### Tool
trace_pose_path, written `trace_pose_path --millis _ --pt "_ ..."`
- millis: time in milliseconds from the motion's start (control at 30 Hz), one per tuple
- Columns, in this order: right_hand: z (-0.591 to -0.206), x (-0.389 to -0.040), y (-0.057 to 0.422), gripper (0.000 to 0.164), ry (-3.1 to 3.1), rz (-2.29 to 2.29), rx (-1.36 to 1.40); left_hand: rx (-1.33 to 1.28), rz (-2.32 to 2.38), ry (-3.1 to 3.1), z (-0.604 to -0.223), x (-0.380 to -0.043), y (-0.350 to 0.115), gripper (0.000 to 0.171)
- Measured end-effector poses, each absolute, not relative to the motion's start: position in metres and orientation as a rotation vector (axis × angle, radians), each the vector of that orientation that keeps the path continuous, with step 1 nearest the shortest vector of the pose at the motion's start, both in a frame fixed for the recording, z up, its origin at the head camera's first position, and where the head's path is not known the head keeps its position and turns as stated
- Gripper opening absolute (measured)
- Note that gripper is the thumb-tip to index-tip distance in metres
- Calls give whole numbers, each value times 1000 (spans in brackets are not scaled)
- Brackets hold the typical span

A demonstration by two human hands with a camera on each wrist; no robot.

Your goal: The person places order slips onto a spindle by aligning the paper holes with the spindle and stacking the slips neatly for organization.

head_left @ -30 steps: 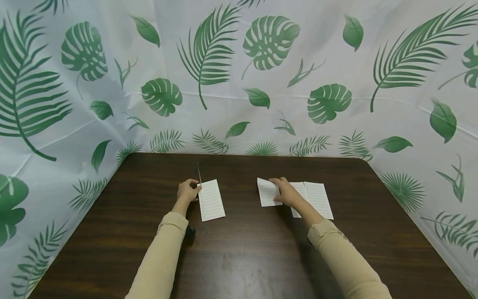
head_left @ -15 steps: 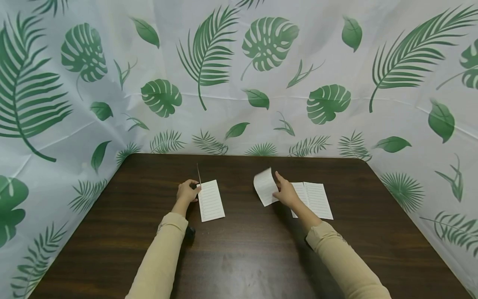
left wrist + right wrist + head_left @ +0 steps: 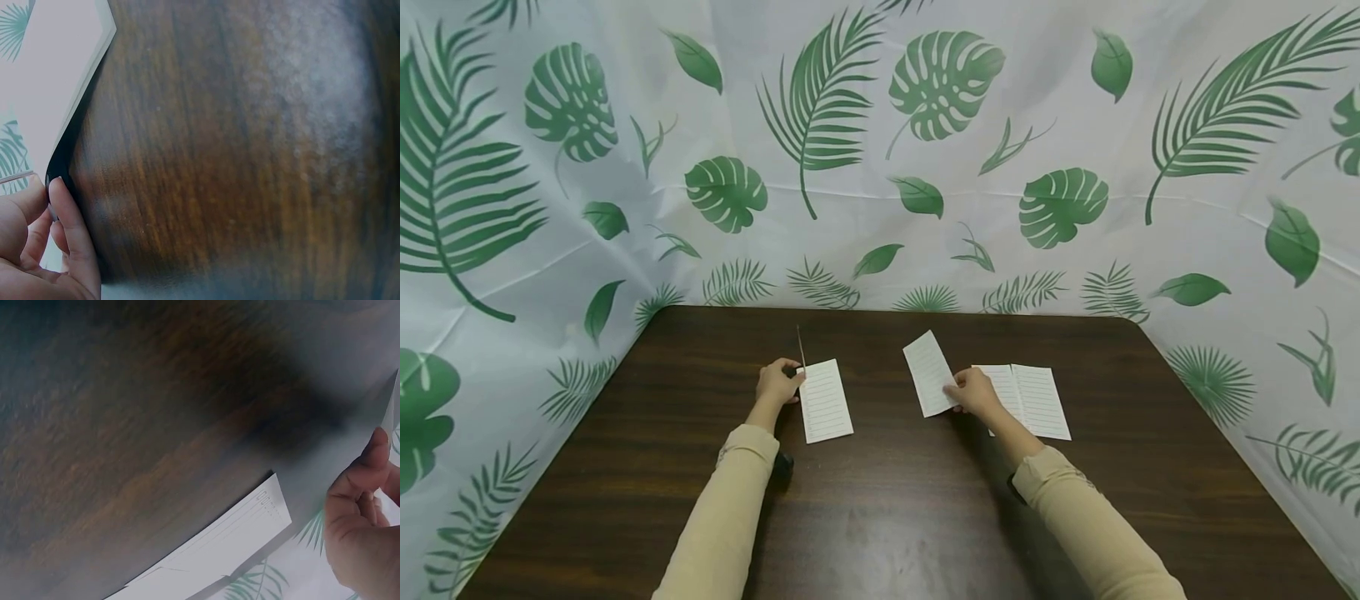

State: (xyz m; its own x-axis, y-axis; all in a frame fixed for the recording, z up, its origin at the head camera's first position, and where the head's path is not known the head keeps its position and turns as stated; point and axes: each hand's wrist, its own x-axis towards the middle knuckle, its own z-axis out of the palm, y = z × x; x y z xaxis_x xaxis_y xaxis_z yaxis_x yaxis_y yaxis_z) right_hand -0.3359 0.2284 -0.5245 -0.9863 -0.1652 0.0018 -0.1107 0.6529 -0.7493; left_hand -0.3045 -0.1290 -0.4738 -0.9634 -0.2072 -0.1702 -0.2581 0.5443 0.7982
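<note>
**Lined slip lifted by the right hand, second slip pinned at the left**

A lined paper slip is pinched at its near right edge by the right hand, thumb and fingers curled onto it; the far end is raised off the table and tilted toward the back wall. In the right wrist view the thumb is seen curled against a thin white edge, so the grip is judged light and near the margin only.

Just right of that hand, two more lined sheets lie flat side by side, partly hidden by the wrist.

The left hand is curled at the far left corner of another lined slip, which lies flat on the wood. A thin dark upright object rises from that hand; what it is cannot be told. The left wrist view shows fingers bent beside a dark edge and a pale sheet.

Handling notes, as judgement:
- The raised slip is best kept pinched close to its edge, so no crease is pressed in.
- It should be carried low and level; thin paper bends and flutters easily.
- The left slip should be held down firmly, so it is not dragged across the smooth wood.

A leaf-printed cloth hangs behind the table.
</note>
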Motion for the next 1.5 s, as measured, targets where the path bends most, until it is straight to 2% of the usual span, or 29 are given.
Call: trace_pose_path --millis 133,367,633,1500 --pt "-545 -347 235 28 2780 -1306 -254 -420 1412 2720 -473 -304 -129 28" --pt "-477 -294 201 20 2692 -1393 -111 -416 1393 2722 -470 -302 -128 28" --pt "-453 -276 182 18 2646 -1434 -51 -388 1425 2688 -471 -305 -131 31" --pt "-451 -268 168 17 2540 -1503 -80 -448 1414 2663 -472 -307 -130 28"
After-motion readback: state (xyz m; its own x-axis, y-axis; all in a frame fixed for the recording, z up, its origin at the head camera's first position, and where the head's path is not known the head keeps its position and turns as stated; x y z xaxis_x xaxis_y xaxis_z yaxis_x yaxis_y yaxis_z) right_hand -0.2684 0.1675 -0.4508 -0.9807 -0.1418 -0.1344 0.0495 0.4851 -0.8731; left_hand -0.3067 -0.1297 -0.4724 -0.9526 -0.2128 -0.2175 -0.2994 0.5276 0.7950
